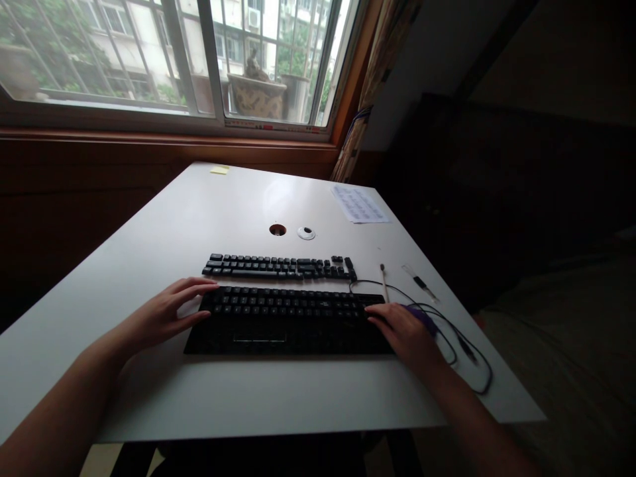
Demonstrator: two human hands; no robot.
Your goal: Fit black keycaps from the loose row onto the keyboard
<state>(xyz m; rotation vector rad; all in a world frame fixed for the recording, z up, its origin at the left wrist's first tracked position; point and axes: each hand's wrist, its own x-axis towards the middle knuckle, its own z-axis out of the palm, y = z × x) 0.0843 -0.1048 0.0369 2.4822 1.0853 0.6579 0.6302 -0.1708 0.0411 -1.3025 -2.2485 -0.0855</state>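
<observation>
Writing: paper sheet (pixel 360 204), beyond keyboard (pixel 293 308) and rightward; print illegible.
Keyboard: flat on table (pixel 278 397); long axis left-right, wrist rest (pixel 308 338) nearest.
Left hand (pixel 161 308): spread, at keyboard's left end.
Right hand (pixel 403 329): at keyboard's right end; grip, cannot tell.

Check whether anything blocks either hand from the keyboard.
Nothing visible does: the left hand is at the keyboard's left end, the right hand at its right. Separate black keys lie beyond its far edge.

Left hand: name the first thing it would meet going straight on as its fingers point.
The black keyboard, at its left end. The left hand is at that edge, perhaps touching; depth is unclear.
</observation>
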